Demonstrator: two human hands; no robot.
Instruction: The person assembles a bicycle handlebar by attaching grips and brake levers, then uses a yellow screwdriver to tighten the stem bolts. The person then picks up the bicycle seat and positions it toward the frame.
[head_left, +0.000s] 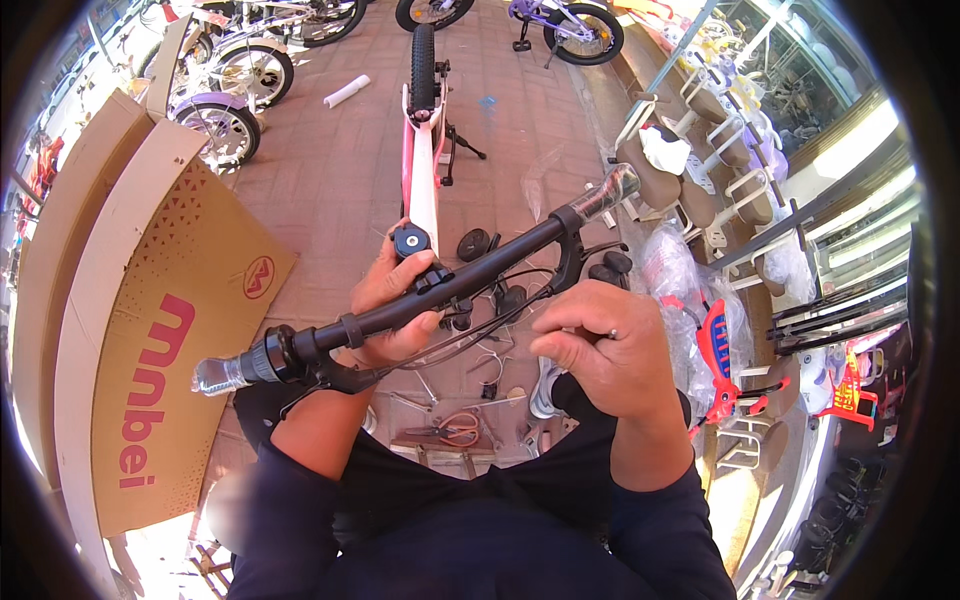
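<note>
A black bicycle handlebar [480,262] lies slantwise across the middle, its grip ends wrapped in clear plastic and cables hanging below it. Wrapped round its middle is my left hand [385,285], the thumb near a round black part [411,240] with a silver centre. Beyond it stretches the pink-and-white bicycle frame [424,180], leading to a black-tyred wheel [423,70]. To the right, just below the bar and apart from it, my right hand [610,345] has its fingers curled in. A tiny shiny bit shows at those fingers; its kind is too small to tell.
Orange-handled scissors [458,428] and several metal tools lie on the paving near my feet. A large cardboard box [170,350] stands at left. Plastic-wrapped parts [672,270] and a red-and-blue part [716,360] are at right, beside brown seats [640,165]. More bicycles [255,75] stand farther off.
</note>
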